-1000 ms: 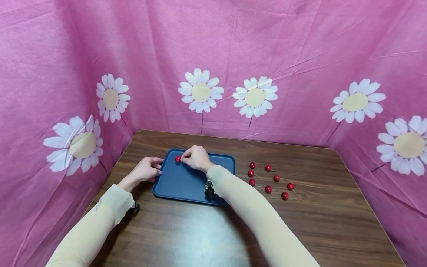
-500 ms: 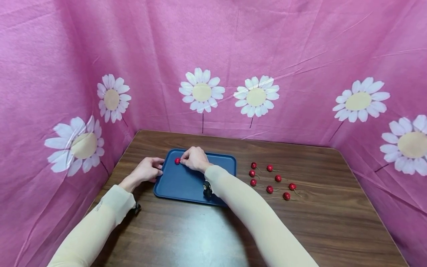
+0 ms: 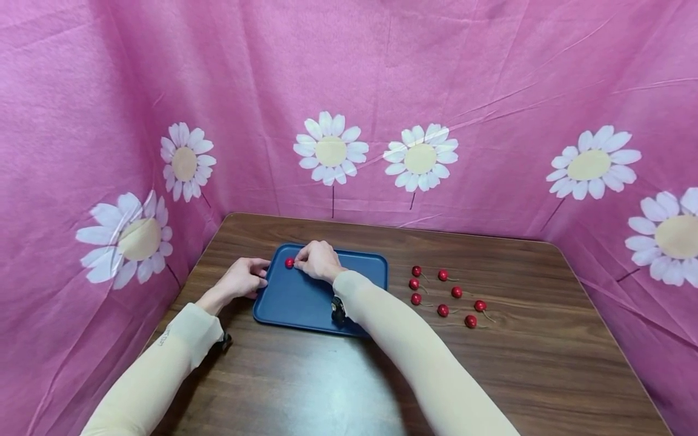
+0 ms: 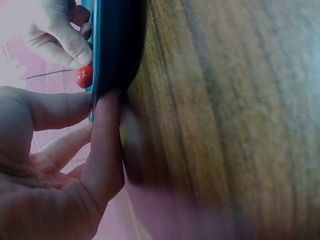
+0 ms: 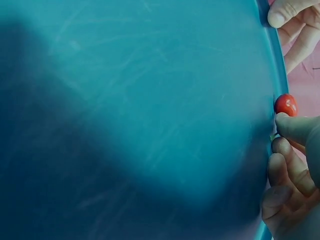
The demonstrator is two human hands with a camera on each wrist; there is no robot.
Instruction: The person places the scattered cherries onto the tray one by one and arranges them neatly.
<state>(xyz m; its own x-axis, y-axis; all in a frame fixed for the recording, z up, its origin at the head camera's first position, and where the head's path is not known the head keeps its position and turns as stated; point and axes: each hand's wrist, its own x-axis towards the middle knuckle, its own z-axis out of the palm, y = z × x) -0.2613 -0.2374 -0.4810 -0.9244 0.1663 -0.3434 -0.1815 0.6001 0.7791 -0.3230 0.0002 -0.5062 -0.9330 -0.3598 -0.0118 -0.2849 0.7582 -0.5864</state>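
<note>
My left hand (image 3: 240, 280) holds the left edge of a dark blue rectangular tray (image 3: 294, 306). In the left wrist view its thumb lies over the tray's rim (image 4: 98, 47) and a finger lies underneath. Near the tray's far left corner is a shiny red cherry (image 3: 289, 263). My right hand (image 3: 319, 261) reaches over the tray and pinches that cherry's thin stem, as the right wrist view shows beside the red fruit (image 5: 286, 105). Whether the cherry touches the tray is hard to tell.
Several red cherries (image 3: 443, 310) with stems lie loosely spread on the brown wooden table (image 3: 523, 363), right of the tray. A pink curtain (image 3: 349, 66) printed with white daisies hangs around the table's back and sides. My right forearm (image 3: 414, 345) crosses the tray's near right corner.
The pinched cherry and my right hand have shifted slightly left and a little nearer over the tray. My left hand stays on the tray's edge. The head view has turned very slightly.
</note>
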